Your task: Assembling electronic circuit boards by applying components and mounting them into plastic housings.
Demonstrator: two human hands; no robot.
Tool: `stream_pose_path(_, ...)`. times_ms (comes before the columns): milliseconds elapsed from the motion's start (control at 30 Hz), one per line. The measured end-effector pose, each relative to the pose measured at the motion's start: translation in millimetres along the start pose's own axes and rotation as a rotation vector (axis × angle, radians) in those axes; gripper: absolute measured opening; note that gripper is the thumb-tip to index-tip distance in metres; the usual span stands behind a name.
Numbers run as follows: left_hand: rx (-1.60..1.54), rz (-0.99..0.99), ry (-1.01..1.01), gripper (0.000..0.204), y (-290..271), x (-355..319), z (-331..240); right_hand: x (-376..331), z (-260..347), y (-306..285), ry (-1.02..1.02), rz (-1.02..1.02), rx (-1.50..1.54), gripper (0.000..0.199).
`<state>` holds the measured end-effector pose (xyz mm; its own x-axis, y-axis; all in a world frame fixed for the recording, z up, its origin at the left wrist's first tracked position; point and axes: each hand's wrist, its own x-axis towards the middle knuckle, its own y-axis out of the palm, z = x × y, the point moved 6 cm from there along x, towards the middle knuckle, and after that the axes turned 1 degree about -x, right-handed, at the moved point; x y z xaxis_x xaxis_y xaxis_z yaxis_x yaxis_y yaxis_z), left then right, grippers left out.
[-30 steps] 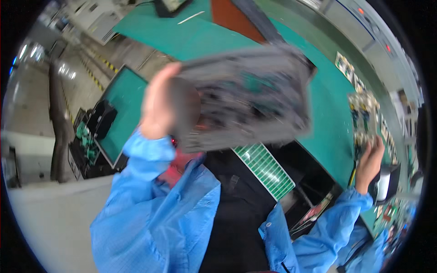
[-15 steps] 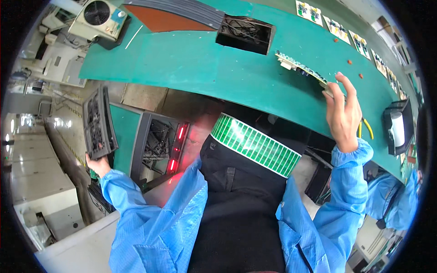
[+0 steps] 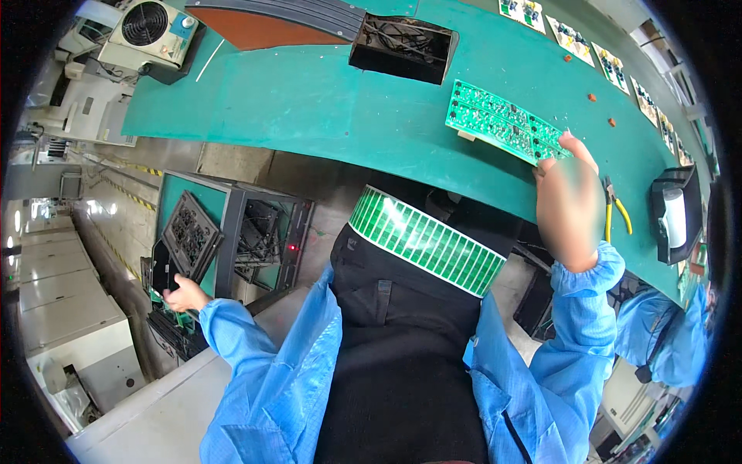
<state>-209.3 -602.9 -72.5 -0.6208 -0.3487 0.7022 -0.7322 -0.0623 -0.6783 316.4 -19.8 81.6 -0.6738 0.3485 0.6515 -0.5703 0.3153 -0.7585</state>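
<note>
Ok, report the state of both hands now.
Left hand: beside the dark frame; grip cannot be told.
Right hand: closed, holding the green circuit board by one end.

The board (image 3: 502,120) runs forward and leftward from the right fingers (image 3: 573,145), over the table (image 3: 309,108). Right of those fingers lie the pliers (image 3: 610,193) — then, farther right, the roll (image 3: 675,216) in its holder (image 3: 659,184). Beyond them, other boards (image 3: 570,40) line the table's far side. Just ahead of the left fingers (image 3: 182,294) lies the frame (image 3: 189,232) — right of it, the rack (image 3: 263,232).
</note>
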Motion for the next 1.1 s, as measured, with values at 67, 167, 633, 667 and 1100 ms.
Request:
stream_pose_path(67,-0.252,-0.255,0.431,0.058,-63,-13,-76,-6,0,2,0.005,0.035,0.039,0.034)
stream_pose_path(167,-1.233,0.293,0.268,0.023,-137,-47,-194,-11,-2,2,0.003,0.07,0.083,0.034)
stream_pose_path(633,-2.009,0.745,1.567,0.033,-333,-219,-457,-103,-118,-100,0.612,0.515,-0.083,0.065)
stream_pose_path(667,-2.026,0.788,1.611,0.031,-336,-231,-474,-106,-119,-96,0.666,0.546,0.054,0.067)
stream_pose_path(1100,-1.701,0.925,2.248,0.102,-355,-303,-501,-103,-108,-71,0.735,0.478,-0.243,0.045)
